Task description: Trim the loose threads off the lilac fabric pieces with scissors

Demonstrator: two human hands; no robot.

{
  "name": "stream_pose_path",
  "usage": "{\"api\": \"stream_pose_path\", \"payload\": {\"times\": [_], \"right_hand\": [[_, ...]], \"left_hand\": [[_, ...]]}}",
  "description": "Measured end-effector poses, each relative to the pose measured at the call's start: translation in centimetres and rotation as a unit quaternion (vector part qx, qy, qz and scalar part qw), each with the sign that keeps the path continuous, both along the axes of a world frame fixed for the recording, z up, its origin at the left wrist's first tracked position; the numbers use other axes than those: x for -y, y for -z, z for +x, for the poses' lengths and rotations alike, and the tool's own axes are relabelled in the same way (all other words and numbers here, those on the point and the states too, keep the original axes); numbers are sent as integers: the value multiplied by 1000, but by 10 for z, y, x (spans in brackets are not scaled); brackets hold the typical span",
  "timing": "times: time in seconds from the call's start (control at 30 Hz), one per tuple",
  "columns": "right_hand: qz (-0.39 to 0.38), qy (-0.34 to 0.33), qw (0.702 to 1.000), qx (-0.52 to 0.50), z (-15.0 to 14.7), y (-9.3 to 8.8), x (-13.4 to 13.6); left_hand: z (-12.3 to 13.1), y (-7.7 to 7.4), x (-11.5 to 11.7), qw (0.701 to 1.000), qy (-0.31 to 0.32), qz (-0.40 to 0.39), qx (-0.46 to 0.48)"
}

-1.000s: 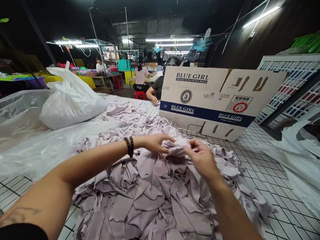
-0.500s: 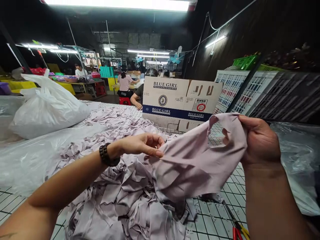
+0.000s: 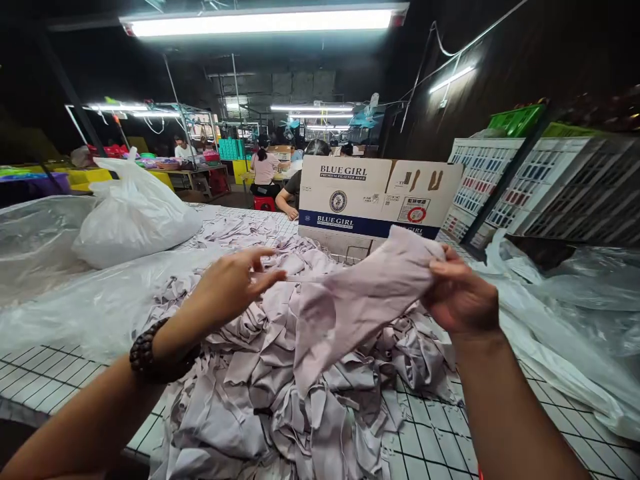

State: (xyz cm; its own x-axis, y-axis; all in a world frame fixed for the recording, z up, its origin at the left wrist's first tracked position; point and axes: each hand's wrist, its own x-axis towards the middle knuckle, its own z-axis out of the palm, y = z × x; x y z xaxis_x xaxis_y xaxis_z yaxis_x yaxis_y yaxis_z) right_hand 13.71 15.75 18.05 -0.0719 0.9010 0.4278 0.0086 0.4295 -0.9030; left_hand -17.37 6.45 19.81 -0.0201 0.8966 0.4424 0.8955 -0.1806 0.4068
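Observation:
A mauve fabric piece (image 3: pixel 370 287) is stretched in the air above the pile. My right hand (image 3: pixel 463 293) is closed on its right end, with the thumb on top. From its left side a thin pale fabric strip (image 3: pixel 295 277) runs to my left hand (image 3: pixel 233 283), which grips it low between the fingers; the index finger and thumb tips stand apart. Below both hands spreads a heap of mauve fabric pieces (image 3: pixel 280 400), crumpled and loosely layered.
A cardboard beer box (image 3: pixel 345 193) stands beyond the heap. A full white plastic bag (image 3: pixel 135 227) and clear plastic sheeting (image 3: pixel 90 300) lie left, more plastic (image 3: pixel 560 320) right. A co-worker's hand (image 3: pixel 291 212) rests beside the box. Small scraps litter the grid-patterned tabletop (image 3: pixel 425 440).
My left hand has moved left, away from the fabric piece, drawing out the strip. My right hand has shifted left and slightly down with the piece. The view has turned left and up.

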Motion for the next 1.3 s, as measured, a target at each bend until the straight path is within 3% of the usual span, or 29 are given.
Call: {"api": "stream_pose_path", "payload": {"times": [0.1,0.17,0.27,0.33,0.43,0.53,0.63,0.73,0.83,0.93,1.03,1.13,1.23,1.3], "right_hand": [[-114,3,993,25,11,55,3],[-200,24,978,55,24,96,14],[-325,59,939,92,32,149,51],[-399,34,911,102,22,173,84],[-477,-67,871,92,-11,194,124],[-479,-118,869,47,-35,200,142],[-452,-128,883,-4,-36,192,146],[-438,-157,884,-37,-26,175,151],[-401,-213,891,-24,-21,161,159],[-356,-231,904,52,-19,161,168],[-351,-213,905,110,-11,168,172],[-273,-103,921,257,5,172,168],[-50,62,914,398,14,171,155],[76,55,906,412,12,169,143]], "left_hand": [[4,40,14,995,20,-80,-60],[21,79,31,994,41,-78,-61],[56,139,61,987,124,-95,-25],[79,171,80,981,161,-108,-7],[104,198,101,973,192,-129,25],[112,206,113,956,221,-167,94],[109,199,115,920,200,-248,226],[106,186,106,854,150,-342,363],[114,179,91,794,170,-377,445],[132,183,79,728,207,-410,509],[146,193,72,652,187,-441,588],[150,198,70,670,160,-406,601],[145,195,70,698,155,-383,585],[142,190,70,702,157,-379,582]]}}
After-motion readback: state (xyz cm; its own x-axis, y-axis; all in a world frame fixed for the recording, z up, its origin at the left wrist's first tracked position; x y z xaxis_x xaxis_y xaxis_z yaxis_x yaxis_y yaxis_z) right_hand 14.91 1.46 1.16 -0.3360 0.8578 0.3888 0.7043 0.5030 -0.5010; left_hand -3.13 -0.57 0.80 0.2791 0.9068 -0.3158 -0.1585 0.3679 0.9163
